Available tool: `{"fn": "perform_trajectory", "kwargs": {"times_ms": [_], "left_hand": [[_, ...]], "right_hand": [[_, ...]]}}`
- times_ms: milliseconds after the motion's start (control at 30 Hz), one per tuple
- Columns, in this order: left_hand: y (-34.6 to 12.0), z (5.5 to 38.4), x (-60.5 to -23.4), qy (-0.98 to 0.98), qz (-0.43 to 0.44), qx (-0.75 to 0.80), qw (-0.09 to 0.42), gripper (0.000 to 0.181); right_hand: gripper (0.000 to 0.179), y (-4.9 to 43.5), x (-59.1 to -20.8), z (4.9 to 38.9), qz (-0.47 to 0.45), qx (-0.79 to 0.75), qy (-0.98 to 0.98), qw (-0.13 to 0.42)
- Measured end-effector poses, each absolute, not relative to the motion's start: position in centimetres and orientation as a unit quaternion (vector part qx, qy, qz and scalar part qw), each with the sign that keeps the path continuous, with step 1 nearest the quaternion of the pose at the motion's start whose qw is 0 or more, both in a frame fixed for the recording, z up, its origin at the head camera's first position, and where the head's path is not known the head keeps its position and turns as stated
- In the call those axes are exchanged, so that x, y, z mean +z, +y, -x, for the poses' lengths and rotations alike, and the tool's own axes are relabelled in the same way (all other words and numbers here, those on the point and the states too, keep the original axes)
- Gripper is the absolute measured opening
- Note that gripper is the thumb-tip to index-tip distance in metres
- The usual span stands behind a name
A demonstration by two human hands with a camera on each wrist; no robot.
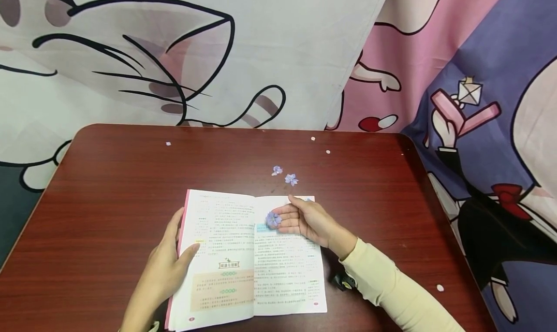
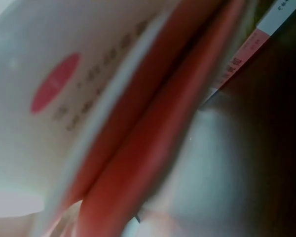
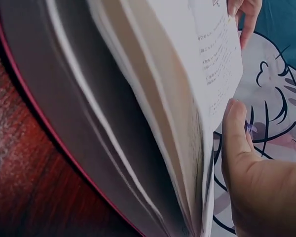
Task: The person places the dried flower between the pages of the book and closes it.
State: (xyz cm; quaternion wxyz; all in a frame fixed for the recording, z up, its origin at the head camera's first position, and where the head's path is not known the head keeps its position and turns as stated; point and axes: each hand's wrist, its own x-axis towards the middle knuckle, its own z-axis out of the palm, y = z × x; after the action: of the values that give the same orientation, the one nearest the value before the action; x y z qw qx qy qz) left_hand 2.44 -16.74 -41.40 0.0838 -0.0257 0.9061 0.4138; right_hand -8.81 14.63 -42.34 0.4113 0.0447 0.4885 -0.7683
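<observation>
An open book (image 1: 226, 293) with printed pages lies on the dark red table. My left hand (image 1: 167, 259) grips its left edge, thumb over the page margin and fingers outside the cover. In the left wrist view the pink-red cover edges (image 2: 138, 148) fill the middle, blurred. Above the right page, my right hand (image 1: 311, 221) is turned palm up with its fingers extended. A small purple flower (image 1: 273, 219) rests at those fingertips. From the right wrist, the thumb (image 3: 237, 128) shows beside the page edges, with a bit of the flower (image 3: 250, 128) behind it.
Two more purple flowers (image 1: 291, 179) lie on the table beyond the book. Small pale bits (image 1: 328, 151) are scattered about, one (image 1: 440, 288) near the right edge. A black object (image 1: 344, 281) sits under the right wrist. Cartoon-printed cloth (image 1: 283, 42) hangs behind the table (image 1: 109, 187).
</observation>
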Motion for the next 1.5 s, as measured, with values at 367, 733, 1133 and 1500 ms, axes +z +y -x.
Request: {"fn": "perform_trajectory", "kwargs": {"times_ms": [367, 733, 1133, 1500], "left_hand": [[-16.6, -2.4, -41.5, 0.904, 0.025, 0.417, 0.086, 0.085], [-16.7, -2.5, -41.6, 0.901, 0.023, 0.426, 0.075, 0.087], [-16.8, -2.5, -41.5, 0.903, 0.017, 0.424, 0.073, 0.086], [-16.7, -2.3, -41.5, 0.898, 0.023, 0.432, 0.080, 0.087]], "right_hand": [[0.056, 14.9, -43.0, 8.5, -0.028, -0.737, 0.518, 0.434], [0.053, 15.0, -43.0, 8.3, -0.045, -0.696, 0.562, 0.445], [0.050, 15.4, -41.7, 8.1, -0.014, -0.627, 0.639, 0.446], [0.044, 15.1, -40.4, 7.4, 0.041, -0.559, 0.718, 0.412]]}}
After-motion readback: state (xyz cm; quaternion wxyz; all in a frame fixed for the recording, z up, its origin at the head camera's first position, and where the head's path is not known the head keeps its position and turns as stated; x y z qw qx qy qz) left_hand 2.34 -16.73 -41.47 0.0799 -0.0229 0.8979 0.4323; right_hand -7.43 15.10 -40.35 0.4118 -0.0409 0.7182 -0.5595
